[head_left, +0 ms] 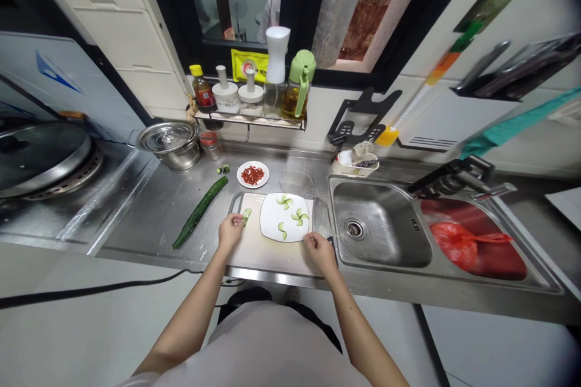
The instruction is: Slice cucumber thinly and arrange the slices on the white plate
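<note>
My left hand (pixel 230 232) is at the left side of the cutting board (pixel 254 253), its fingers pinched at a small pile of cucumber slices (pixel 246 215). Whether a slice is between those fingertips is too small to tell. My right hand (pixel 320 251) has its fingertips pressed together by the lower right corner of a white plate (pixel 271 217). What they hold, if anything, does not show. On the plate, cut cucumber pieces (pixel 299 216) form pinwheel shapes, two fuller and one with fewer pieces. A knife blade (pixel 320 216) lies along the board's right edge, near my right hand.
A whole cucumber (pixel 200 213) lies left of the board. Behind are a small plate of red bits (pixel 253 176), cucumber ends (pixel 223 169) and a lidded steel pot (pixel 171 144). The sink (pixel 381 224) is at right; a red plastic bag (pixel 458 245) sits in its second basin.
</note>
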`<state>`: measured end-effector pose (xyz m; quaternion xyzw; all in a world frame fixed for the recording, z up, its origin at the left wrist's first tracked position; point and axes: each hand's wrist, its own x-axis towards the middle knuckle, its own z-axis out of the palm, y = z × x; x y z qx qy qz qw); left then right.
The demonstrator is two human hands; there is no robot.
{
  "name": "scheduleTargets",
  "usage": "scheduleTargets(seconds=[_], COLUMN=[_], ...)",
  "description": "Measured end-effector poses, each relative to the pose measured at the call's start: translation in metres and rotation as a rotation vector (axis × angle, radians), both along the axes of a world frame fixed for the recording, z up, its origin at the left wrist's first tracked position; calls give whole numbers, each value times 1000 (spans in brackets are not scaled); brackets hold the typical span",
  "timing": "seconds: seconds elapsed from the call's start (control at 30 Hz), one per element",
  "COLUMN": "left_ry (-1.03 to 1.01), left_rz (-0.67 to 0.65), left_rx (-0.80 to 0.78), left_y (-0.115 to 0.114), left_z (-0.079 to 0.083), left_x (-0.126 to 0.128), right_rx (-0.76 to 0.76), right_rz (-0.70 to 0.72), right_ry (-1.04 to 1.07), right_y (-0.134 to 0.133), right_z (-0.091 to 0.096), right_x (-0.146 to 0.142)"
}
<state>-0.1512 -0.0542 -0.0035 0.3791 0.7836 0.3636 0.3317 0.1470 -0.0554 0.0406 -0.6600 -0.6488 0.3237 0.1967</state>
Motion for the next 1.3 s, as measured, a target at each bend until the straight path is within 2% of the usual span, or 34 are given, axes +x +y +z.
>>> scheduleTargets(seconds=[0.17,0.37,0.5,0.63,0.77,0.87,1.1,1.3], left_ry=[-339,-494,-555,-655,-650,-640,-562,-440], left_rz=[26,-52,-156,-302,-386,-415,-399,-421], left_rx=[152,215,215,233,245,254,296,320], left_y=[5,7,10,13,16,17,14,18], left_z=[9,42,68,94,112,119,121,121], left_x=[-1,11,27,42,52,57,66,70], right_rx=[2,60,136,246,306,292,225,205], right_rz=[-8,46,138,306,424,416,212,199], right_ry=[19,98,164,252,304,333,493,528], right_y=[3,14,27,38,40,38,39,42], right_z=[4,25,49,75,90,91,85,86], right_x=[-7,-26,-45,-60,-66,-67,-65,-64])
